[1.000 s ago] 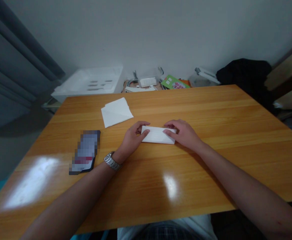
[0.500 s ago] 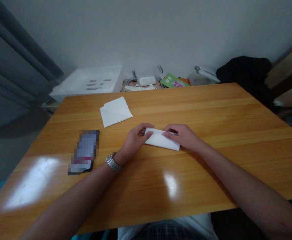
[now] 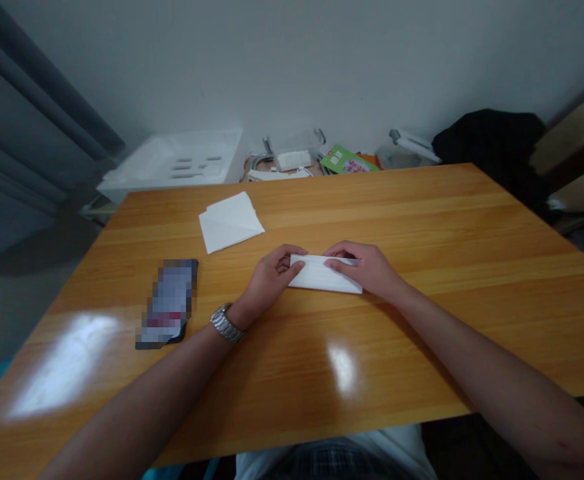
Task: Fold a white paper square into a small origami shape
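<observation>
Between my two hands is a white napkin, folded into a narrow strip that lies roughly level across the view. My left hand, with a metal watch on its wrist, pinches the strip's left end between thumb and fingers. On the right part, my right hand grips the upper edge, thumb in front and fingers behind. Some fingertips are hidden behind the strip. Farther back on the left lies a small stack of white napkins, slightly fanned.
A phone with a blurred screen lies left of my left forearm on the wooden table. Beyond the far edge are a white tray-like box, a green booklet and a black cloth-like heap. A grey curtain hangs left.
The strip's right end has risen slightly, so it lies more level. My right hand has shifted up a little with it; my left hand has stayed nearly still.
</observation>
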Motion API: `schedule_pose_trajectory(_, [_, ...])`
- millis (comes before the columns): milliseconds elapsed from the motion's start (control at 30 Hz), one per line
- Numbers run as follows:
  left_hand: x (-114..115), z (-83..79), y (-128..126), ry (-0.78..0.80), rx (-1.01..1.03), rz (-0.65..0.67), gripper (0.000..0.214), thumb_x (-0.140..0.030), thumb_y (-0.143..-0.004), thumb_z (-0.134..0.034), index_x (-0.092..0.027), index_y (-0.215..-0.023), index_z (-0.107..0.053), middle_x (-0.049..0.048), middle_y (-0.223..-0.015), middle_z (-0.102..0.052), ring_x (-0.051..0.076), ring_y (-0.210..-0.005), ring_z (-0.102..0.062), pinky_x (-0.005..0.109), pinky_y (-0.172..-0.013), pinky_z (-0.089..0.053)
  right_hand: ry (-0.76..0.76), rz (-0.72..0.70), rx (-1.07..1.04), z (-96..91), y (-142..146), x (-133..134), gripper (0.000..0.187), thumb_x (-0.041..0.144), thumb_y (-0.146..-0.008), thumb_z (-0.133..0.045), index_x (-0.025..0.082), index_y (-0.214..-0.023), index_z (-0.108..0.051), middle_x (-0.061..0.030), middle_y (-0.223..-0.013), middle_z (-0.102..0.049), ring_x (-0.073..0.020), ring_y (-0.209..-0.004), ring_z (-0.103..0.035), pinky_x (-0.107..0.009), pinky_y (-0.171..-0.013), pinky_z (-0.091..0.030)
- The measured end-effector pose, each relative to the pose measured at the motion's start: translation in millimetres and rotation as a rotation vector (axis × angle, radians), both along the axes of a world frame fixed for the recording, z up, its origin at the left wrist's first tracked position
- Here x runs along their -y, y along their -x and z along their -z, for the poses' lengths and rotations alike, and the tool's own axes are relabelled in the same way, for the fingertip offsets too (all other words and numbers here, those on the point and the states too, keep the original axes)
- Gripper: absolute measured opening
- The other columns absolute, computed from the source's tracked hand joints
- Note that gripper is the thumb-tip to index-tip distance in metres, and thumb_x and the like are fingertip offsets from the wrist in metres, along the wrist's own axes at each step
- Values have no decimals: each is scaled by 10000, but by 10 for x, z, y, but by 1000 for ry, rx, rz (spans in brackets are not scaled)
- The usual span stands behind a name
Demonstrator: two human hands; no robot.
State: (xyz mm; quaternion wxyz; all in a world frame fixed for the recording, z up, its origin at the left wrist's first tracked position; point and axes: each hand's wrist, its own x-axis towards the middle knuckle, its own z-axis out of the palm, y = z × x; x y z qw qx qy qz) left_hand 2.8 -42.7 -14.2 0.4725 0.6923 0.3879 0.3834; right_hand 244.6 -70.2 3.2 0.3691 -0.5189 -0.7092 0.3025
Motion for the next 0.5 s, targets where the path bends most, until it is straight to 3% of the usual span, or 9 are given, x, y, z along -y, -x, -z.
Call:
schedule_pose_trajectory(267, [16,-27,5,-73,-67,-22,240,-328,-924,-656,-186,-1109,-717,44,-961,-715,125,-741,-593,217,-619,-449,-22,-12,-13,10,-12,-8,160,337,-903,-702,216,-982,-771,-28,-975,-795,-184,-863,-714,-285,-795,-517])
schedule_pose_trajectory(500, [19,-41,2,-35,-62,-15,263,-340,-923,-655,-180,-1123,-710,45,-972,-729,126,-737,-602,216,-611,-453,-33,-2,6,5,-13,-2,161,339,-909,-695,219,-969,-783,-32,-959,-800,-194,-855,-722,-292,-789,-520])
